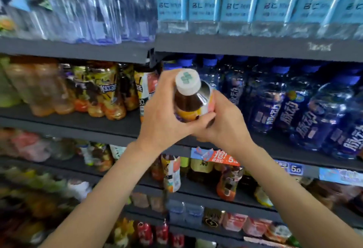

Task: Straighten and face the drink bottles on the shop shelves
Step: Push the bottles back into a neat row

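A tea bottle (191, 100) with a white cap, dark liquid and an orange-pink label is held in front of the second shelf (82, 124). My left hand (164, 113) grips its left side. My right hand (224, 125) curls round its right side and base, fingertips meeting the left hand's under the label. The bottle tilts with its cap towards the camera. Matching tea bottles (110, 90) stand to the left on that shelf, one (146, 88) just behind my left hand. Dark blue drink bottles (290, 110) with blue caps fill the shelf to the right.
Clear water bottles (94, 6) and blue-labelled water bottles (235, 2) line the top shelf. Lower shelves hold mixed tea and juice bottles (171, 171) and cans (145, 234). Price tags (294, 168) and a red promo tag (222, 157) hang on the shelf edge below my hands.
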The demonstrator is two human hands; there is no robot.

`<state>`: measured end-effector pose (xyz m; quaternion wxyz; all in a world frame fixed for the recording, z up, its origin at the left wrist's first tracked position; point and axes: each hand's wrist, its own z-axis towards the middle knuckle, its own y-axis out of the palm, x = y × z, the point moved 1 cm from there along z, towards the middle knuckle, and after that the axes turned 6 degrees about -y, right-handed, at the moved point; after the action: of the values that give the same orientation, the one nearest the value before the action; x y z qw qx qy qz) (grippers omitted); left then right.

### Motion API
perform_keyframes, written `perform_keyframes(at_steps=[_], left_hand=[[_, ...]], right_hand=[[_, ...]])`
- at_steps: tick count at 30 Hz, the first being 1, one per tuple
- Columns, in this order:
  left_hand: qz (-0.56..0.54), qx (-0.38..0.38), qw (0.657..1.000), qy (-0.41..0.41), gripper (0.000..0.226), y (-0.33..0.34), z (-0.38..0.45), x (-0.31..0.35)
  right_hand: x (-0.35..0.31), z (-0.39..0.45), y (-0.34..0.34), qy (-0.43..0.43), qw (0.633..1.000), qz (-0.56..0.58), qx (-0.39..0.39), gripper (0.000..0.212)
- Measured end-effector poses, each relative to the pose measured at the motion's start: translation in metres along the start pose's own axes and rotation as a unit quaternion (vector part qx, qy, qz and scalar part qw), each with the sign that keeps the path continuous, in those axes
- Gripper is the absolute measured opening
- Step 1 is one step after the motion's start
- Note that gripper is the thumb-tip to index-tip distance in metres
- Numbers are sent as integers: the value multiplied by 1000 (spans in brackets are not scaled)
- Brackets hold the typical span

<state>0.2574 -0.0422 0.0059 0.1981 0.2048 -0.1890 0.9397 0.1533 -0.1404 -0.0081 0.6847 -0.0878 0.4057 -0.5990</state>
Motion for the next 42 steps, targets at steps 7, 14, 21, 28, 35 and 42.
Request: perform_keyframes(at_steps=[7, 14, 21, 28, 35, 42], left_hand=[[40, -45, 997, -50, 67, -104, -22, -81], [21, -149, 972, -181, 60, -123, -5, -160], [72, -114, 965, -224, 60, -109, 24, -197], [133, -206, 927, -283, 61, -94, 18, -208], [180, -262, 883, -344, 70, -80, 11, -214], [210, -209, 872, -389, 58, -50, 20, -215]], right_hand=[[-63, 32, 112, -19, 998, -52, -30, 60], [-63, 69, 182, 152, 987, -1, 47, 55], [-49, 68, 191, 243, 967, -71, -8, 54], [-39, 76, 220, 284, 951, -97, -70, 51], [-18, 99, 228, 346, 930, -109, -60, 51], [-11, 96, 231, 381, 918, -84, -66, 40]])
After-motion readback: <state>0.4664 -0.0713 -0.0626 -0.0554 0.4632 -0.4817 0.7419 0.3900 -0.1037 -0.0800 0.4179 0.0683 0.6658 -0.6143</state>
